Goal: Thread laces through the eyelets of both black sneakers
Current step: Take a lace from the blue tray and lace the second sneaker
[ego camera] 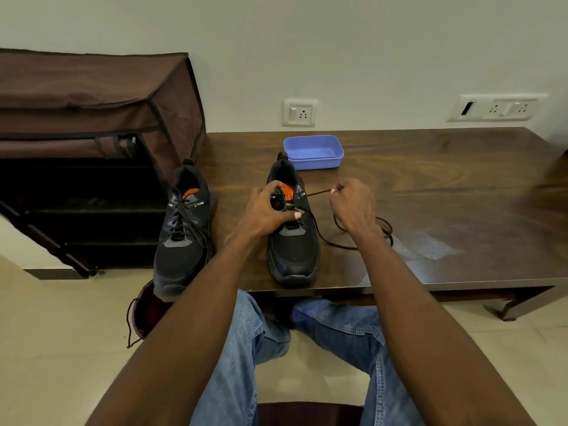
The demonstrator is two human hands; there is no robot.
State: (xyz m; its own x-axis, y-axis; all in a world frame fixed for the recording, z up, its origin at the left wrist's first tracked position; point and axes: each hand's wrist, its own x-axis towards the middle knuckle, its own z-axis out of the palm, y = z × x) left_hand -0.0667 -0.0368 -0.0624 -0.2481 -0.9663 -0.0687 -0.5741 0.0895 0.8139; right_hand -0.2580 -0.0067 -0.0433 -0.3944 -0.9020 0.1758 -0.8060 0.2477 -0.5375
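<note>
Your one camera sits on your head. It looks forward and down, close over your arms, at the table (430, 195) by the wall (368, 56).

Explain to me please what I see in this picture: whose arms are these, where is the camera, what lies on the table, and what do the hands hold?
There is no machine here. A person wears one camera on the head, looking down at their own arms and jeans. On the wooden table stand two black sneakers. The left sneaker already has its lace threaded. The left hand steadies the right sneaker at its tongue. The right hand has a pinching grip on the lace, drawn taut from an upper eyelet; the rest loops on the table. Behind stands an empty blue plastic box.
</note>
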